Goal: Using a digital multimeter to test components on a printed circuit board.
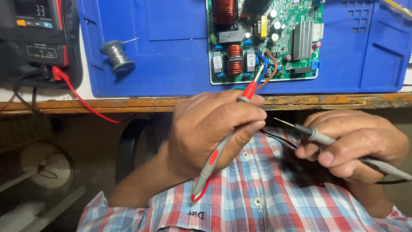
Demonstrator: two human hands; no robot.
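Checked shirt, red/blue/white plaid w/ buttons, fills the bottom of the view, right under both hands. Left hand sits above it, fingers curled and clamped on the red probe: a grey pen-shaped test lead w/ red grip and red collar near the tip. Probe runs diagonally through the fist; its tail end w/ red wire pokes out below the palm, its metal tip sticks out past the fingertips, up toward the lower edge of the circuit board. Can't tell if the tip actually touches a contact; it ends among the blue and brown wires at the board's edge.

Right hand is just beside the left, apart from it. Thumb and fingers are pinched on the black probe, grey barrel, dark collar, thin metal tip pointing left toward the left hand's knuckles, in free air, not on the board. Black lead trails off past the heel of the hand.

Beyond the fingers: green board w/ copper coils and a heatsink lies on a blue work mat. Farther left of the left hand, a solder spool on the mat, and a multimeter at the far corner, red lead plugged in. Worn wooden bench edge runs just past the knuckles.
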